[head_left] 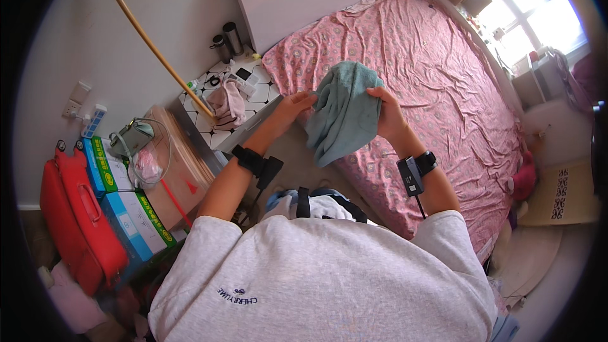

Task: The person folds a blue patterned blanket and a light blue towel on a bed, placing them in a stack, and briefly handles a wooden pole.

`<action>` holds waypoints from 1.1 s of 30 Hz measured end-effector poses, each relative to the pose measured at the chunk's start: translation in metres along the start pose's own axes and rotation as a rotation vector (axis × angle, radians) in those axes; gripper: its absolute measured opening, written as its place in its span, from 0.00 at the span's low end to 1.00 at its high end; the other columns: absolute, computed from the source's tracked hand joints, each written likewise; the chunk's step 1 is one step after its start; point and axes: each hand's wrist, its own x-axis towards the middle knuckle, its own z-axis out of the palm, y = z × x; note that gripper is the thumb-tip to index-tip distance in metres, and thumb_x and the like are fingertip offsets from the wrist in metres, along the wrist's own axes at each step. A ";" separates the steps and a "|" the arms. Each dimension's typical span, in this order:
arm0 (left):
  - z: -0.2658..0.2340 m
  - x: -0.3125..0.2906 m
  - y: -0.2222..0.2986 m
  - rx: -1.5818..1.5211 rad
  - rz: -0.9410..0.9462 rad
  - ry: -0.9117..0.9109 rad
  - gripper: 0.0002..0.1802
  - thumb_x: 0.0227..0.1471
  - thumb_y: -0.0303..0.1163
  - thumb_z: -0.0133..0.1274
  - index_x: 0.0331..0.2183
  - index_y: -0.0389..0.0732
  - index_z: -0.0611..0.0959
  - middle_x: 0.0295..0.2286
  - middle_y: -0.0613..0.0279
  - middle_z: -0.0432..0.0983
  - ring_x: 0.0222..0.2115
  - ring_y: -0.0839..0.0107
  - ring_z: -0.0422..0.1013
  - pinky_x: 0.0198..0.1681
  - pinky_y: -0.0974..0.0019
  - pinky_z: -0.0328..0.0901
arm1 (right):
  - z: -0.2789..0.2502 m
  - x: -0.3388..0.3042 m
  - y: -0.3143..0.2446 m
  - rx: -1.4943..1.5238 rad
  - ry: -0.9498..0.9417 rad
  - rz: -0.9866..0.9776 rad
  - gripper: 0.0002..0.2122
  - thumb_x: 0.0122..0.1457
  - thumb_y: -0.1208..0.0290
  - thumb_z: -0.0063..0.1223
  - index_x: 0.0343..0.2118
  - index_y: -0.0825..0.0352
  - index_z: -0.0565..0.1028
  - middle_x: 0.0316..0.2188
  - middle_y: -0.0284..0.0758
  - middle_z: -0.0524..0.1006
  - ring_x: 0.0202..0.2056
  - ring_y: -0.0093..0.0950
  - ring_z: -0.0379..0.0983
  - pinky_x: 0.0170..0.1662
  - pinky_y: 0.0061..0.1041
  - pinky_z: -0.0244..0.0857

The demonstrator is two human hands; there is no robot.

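A grey-green cloth [345, 111], soft like a towel, hangs in loose folds between my two hands, in front of the near edge of the bed. My left hand [296, 106] pinches its left side, the fingers closed on the fabric. On the other side, my right hand [389, 111] grips the upper right edge, with the thumb on top and the fingers partly behind the cloth. What kind of piece it is cannot be told from its bunched shape. Both forearms wear black strapped devices.
A bed with a pink patterned sheet [437, 88] fills the right. At the left stands a bedside table [256, 107] bearing a pink cloth [227, 102] and dark bottles [232, 38]. Farther left are a red suitcase [79, 215], boxes [136, 225] and a small green handbag [133, 136].
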 end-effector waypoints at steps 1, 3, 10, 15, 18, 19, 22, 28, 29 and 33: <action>-0.004 0.003 0.003 0.035 0.003 -0.003 0.16 0.40 0.45 0.44 0.28 0.43 0.71 0.21 0.75 0.65 0.22 0.85 0.60 0.25 0.83 0.54 | -0.001 -0.001 -0.002 0.001 0.010 -0.014 0.15 0.44 0.68 0.38 0.34 0.73 0.64 0.32 0.41 0.68 0.33 0.32 0.66 0.39 0.29 0.58; -0.023 0.008 0.014 0.020 0.058 0.097 0.13 0.41 0.41 0.45 0.27 0.43 0.72 0.21 0.74 0.66 0.21 0.85 0.61 0.23 0.83 0.55 | -0.009 -0.002 -0.010 -0.033 0.051 -0.036 0.14 0.45 0.68 0.39 0.34 0.71 0.64 0.31 0.39 0.68 0.32 0.30 0.66 0.39 0.28 0.58; -0.057 0.005 0.085 0.068 0.207 0.239 0.09 0.41 0.37 0.46 0.25 0.42 0.71 0.18 0.73 0.64 0.19 0.84 0.61 0.23 0.82 0.56 | -0.052 -0.011 -0.020 -0.407 0.229 0.042 0.12 0.47 0.65 0.39 0.31 0.68 0.66 0.26 0.32 0.69 0.28 0.23 0.66 0.35 0.21 0.59; -0.085 -0.003 0.118 -0.143 0.332 0.517 0.11 0.39 0.39 0.48 0.25 0.44 0.70 0.20 0.71 0.64 0.21 0.81 0.62 0.23 0.77 0.58 | -0.092 -0.018 -0.034 -0.167 0.224 0.011 0.14 0.47 0.64 0.36 0.31 0.69 0.66 0.27 0.34 0.70 0.29 0.25 0.66 0.36 0.23 0.58; -0.105 -0.028 0.130 -0.234 0.428 0.430 0.16 0.38 0.39 0.48 0.29 0.39 0.68 0.24 0.65 0.66 0.30 0.75 0.63 0.35 0.72 0.58 | -0.085 -0.028 -0.037 -0.047 0.238 -0.047 0.15 0.47 0.64 0.33 0.34 0.70 0.65 0.30 0.36 0.69 0.32 0.27 0.65 0.39 0.25 0.57; -0.111 -0.028 0.116 -0.078 0.376 0.448 0.17 0.38 0.39 0.49 0.30 0.38 0.68 0.25 0.65 0.66 0.30 0.75 0.63 0.35 0.73 0.58 | -0.079 -0.031 -0.040 -0.072 0.202 -0.063 0.16 0.47 0.64 0.33 0.34 0.70 0.64 0.31 0.36 0.68 0.33 0.27 0.64 0.39 0.25 0.56; -0.143 -0.030 0.025 0.534 -0.155 0.349 0.14 0.38 0.35 0.49 0.28 0.35 0.72 0.24 0.63 0.68 0.25 0.78 0.63 0.31 0.74 0.58 | -0.071 -0.037 -0.049 -0.158 0.146 -0.085 0.16 0.47 0.64 0.34 0.37 0.69 0.62 0.32 0.34 0.68 0.33 0.26 0.64 0.39 0.25 0.56; -0.184 -0.057 -0.028 0.140 -0.188 0.666 0.10 0.43 0.36 0.41 0.27 0.41 0.69 0.20 0.68 0.64 0.19 0.78 0.60 0.20 0.73 0.57 | -0.119 -0.048 -0.070 -0.438 0.314 0.056 0.13 0.46 0.66 0.40 0.33 0.68 0.65 0.28 0.32 0.69 0.30 0.22 0.65 0.36 0.21 0.57; -0.186 -0.063 -0.020 0.156 -0.207 0.720 0.09 0.43 0.36 0.41 0.27 0.42 0.70 0.19 0.69 0.64 0.19 0.78 0.60 0.18 0.74 0.56 | -0.131 -0.055 -0.082 -0.499 0.332 0.070 0.12 0.46 0.66 0.41 0.32 0.68 0.66 0.27 0.31 0.69 0.30 0.22 0.65 0.36 0.21 0.57; -0.239 -0.107 -0.014 0.073 -0.011 0.860 0.10 0.43 0.38 0.42 0.27 0.42 0.70 0.20 0.69 0.64 0.19 0.78 0.61 0.18 0.73 0.57 | -0.140 -0.083 -0.105 -0.530 0.440 0.079 0.11 0.47 0.67 0.40 0.31 0.68 0.67 0.24 0.30 0.70 0.26 0.21 0.65 0.33 0.19 0.58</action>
